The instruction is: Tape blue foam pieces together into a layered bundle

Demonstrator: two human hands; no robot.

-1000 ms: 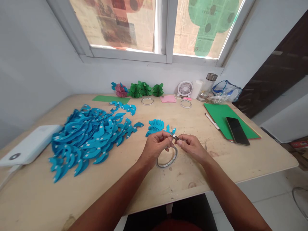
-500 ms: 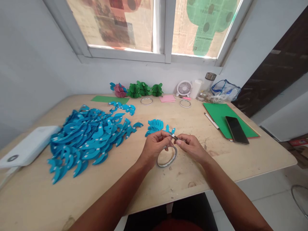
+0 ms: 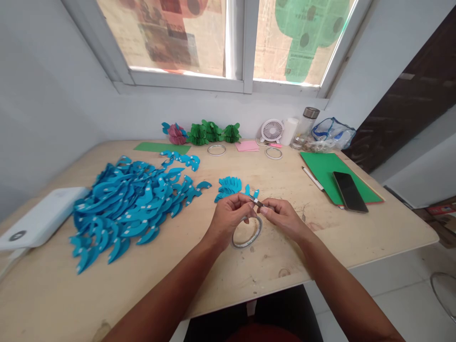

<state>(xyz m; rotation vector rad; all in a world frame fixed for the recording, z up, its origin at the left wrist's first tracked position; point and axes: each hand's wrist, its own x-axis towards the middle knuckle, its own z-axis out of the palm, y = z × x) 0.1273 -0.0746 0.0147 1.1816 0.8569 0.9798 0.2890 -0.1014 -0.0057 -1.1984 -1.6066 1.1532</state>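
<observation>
My left hand (image 3: 231, 216) is closed in a pinch; what its fingertips hold is mostly hidden, with a small white bit showing beside them. Opposite it, my right hand (image 3: 281, 213) grips a thin dark tool (image 3: 260, 203), whose tip meets that white bit. The tool's exact kind is too small to make out. Just under my fingers is a narrow roll of tape (image 3: 255, 239), partly covered by my left hand; I cannot tell whether it touches that hand. Behind my fingers lie a cluster of folded blue paper pieces (image 3: 230, 186) and a few loose ones (image 3: 248, 190).
A large heap of blue paper pieces (image 3: 133, 199) spreads on the left, beside a white power bank (image 3: 44, 216). Green paper (image 3: 313, 166), a phone (image 3: 349, 191) and a pen (image 3: 312, 179) lie right. Green paper ornaments (image 3: 213, 132) and a small fan (image 3: 272, 130) line the wall.
The view has shifted very slightly. Both hands keep the same pinched position, with the dark tool between them; nothing else has visibly moved.
</observation>
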